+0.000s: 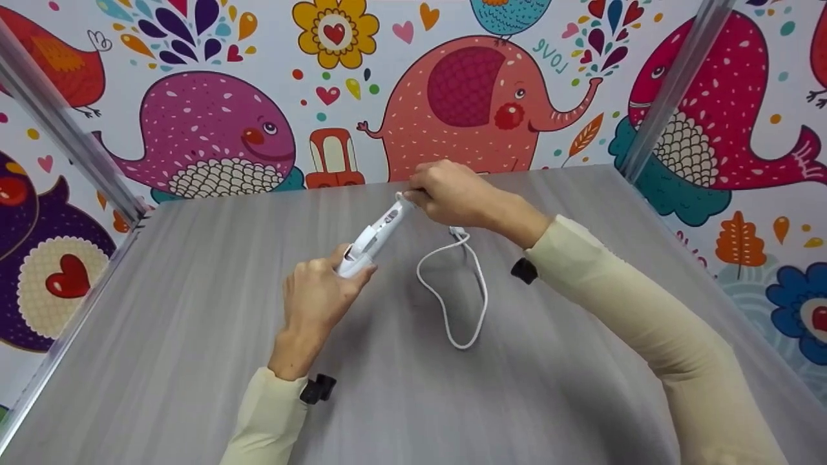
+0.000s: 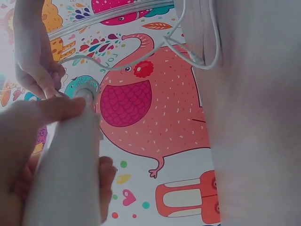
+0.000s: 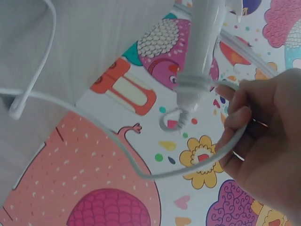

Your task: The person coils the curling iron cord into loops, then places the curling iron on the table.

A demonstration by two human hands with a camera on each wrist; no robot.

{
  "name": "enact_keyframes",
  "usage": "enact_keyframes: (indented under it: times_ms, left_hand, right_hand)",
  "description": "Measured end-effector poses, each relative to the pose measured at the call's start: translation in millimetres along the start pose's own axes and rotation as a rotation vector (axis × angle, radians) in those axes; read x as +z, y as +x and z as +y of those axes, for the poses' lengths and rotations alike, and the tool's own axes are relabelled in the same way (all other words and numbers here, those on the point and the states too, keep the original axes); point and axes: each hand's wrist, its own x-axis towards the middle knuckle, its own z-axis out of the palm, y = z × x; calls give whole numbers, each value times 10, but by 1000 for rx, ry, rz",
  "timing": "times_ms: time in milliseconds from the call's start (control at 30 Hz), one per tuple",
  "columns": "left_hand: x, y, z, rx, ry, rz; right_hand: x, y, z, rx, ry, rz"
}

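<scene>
A white curling iron (image 1: 378,236) with a lever and small buttons slants up over the table in the head view. My left hand (image 1: 316,290) grips its lower end, the thumb along the body (image 2: 70,165). At the upper end, my right hand (image 1: 452,194) pinches the white cord (image 3: 207,162) close beside the handle (image 3: 202,47). In the right wrist view, cord turns appear to circle the handle near its ribbed cord outlet (image 3: 182,120). The rest of the cord (image 1: 484,290) hangs in a loop below my right hand. The cord's far end is hard to make out.
A grey wood-grain table (image 1: 213,310) lies beneath both hands. Behind it stands a wall panel printed with cartoon animals (image 1: 465,110). Metal posts (image 1: 675,90) rise at the back corners. Small black pieces (image 1: 318,389) sit at both sleeve cuffs.
</scene>
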Motion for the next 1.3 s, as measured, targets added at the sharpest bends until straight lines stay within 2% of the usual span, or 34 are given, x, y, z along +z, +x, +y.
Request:
enact_keyframes:
  times_ms: [267,433,600,767,900,1033,1300]
  left_hand:
    - [-9,22,-14,-54,33,9]
    - [-39,42,-37,-93,3,5]
    - [-115,54,-74,-179,-75,-5]
    - [-183,59,-81,-230,-148,-2]
    - [-195,47,-43,-198,-190,1]
    - [-211,31,-21,-134,-256,-8]
    - [-220,23,-23,-25,-327,-86]
  right_hand:
    - [165,-153,9,-55,58,93]
    - [240,-242,32,-61,65,133]
    - [280,-311,160,-50,187,146]
    - [367,-323,346,-24,314,98]
    - [437,-318,491,40,403,33]
    - [453,-294,595,83,483,-26]
    - [534,-222,761,58,581,-100]
